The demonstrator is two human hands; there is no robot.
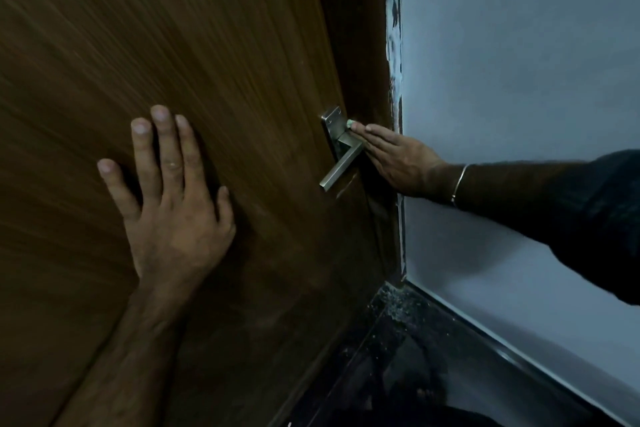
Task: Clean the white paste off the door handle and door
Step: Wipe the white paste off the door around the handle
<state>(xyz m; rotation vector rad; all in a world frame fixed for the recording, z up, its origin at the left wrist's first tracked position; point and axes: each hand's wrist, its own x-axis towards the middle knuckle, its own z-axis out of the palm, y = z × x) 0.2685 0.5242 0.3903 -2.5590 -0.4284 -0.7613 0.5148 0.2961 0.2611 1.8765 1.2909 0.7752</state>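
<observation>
At the door handle (341,149) my right hand (394,159) presses a pale wad (350,123) with straight fingers — handle looks clean, faint smears remain below.

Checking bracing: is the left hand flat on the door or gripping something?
Flat. The left hand lies with fingers straight and spread on the door, holding nothing.
</observation>
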